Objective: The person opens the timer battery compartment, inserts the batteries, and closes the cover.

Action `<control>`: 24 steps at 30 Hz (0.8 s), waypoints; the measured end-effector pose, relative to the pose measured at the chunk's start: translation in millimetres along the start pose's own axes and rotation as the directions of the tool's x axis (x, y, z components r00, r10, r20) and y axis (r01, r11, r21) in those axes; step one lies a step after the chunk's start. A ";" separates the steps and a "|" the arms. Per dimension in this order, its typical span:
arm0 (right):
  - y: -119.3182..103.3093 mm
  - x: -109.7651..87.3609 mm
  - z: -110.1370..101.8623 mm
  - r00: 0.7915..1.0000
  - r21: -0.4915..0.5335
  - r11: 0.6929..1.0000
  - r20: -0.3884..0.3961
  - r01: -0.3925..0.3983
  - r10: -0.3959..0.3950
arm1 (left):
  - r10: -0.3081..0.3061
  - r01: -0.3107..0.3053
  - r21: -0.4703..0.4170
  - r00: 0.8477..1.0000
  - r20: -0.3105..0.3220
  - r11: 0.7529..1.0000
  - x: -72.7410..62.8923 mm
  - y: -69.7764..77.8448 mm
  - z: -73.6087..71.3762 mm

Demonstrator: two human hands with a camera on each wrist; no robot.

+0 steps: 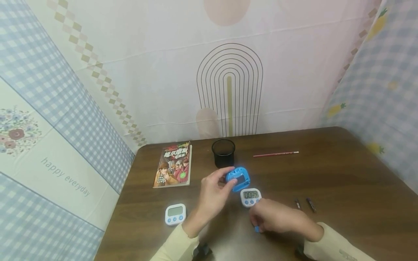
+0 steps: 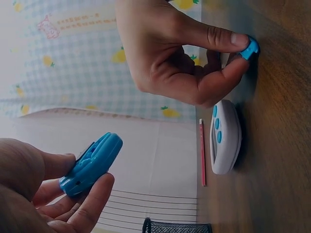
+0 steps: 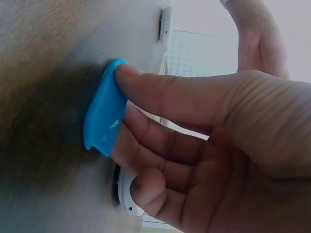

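Note:
My left hand (image 1: 212, 195) holds a blue rounded timer casing (image 2: 95, 162) between thumb and fingers, raised off the table. In the head view the casing shows a rectangular window and an uneven, recessed face. Low over the tabletop, my right hand (image 1: 277, 215) pinches a small curved blue plastic cover (image 3: 103, 119) between thumb and fingers. Just beyond that hand lies a white timer (image 1: 250, 195) with blue buttons and digits on its display; the hand partly overlaps it. A second white timer (image 1: 175, 214), its display blank, lies left of my left hand.
A black mesh pen cup (image 1: 224, 157) stands at the back middle, with a comic-style book (image 1: 173, 166) to its left. A red pencil (image 1: 275, 154) lies back right. Two small dark cylinders (image 1: 311, 204) lie right of my right hand. Patterned cloth hangs around the brown table (image 1: 343, 174).

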State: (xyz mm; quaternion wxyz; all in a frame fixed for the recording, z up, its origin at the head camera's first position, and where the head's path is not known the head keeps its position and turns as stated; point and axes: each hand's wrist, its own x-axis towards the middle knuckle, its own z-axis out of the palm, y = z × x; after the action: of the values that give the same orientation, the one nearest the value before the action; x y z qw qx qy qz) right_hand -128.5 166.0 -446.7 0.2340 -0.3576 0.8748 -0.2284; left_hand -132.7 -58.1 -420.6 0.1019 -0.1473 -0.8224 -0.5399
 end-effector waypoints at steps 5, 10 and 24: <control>0.2 1.1 -0.2 1.000 -0.007 1.000 0.004 0.008 -0.008 | 0.003 -0.003 0.002 1.000 0.003 1.000 0.0 0.1 -0.1; -0.3 1.2 0.0 1.000 -0.013 1.000 -0.001 0.019 -0.019 | 0.015 -0.015 0.008 1.000 -0.002 1.000 -0.4 1.5 -0.9; 4.1 -13.5 -8.1 0.998 -0.056 0.998 -0.057 -0.026 0.023 | 0.038 -0.037 0.015 0.999 -0.037 0.999 -2.4 7.5 -3.1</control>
State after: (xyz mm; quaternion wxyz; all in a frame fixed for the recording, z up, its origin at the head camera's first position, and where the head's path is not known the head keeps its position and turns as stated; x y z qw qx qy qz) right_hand -126.7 180.4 -439.3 0.2018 -0.3469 0.8914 -0.2104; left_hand -127.8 -58.5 -413.7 0.1283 -0.1518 -0.8214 -0.5346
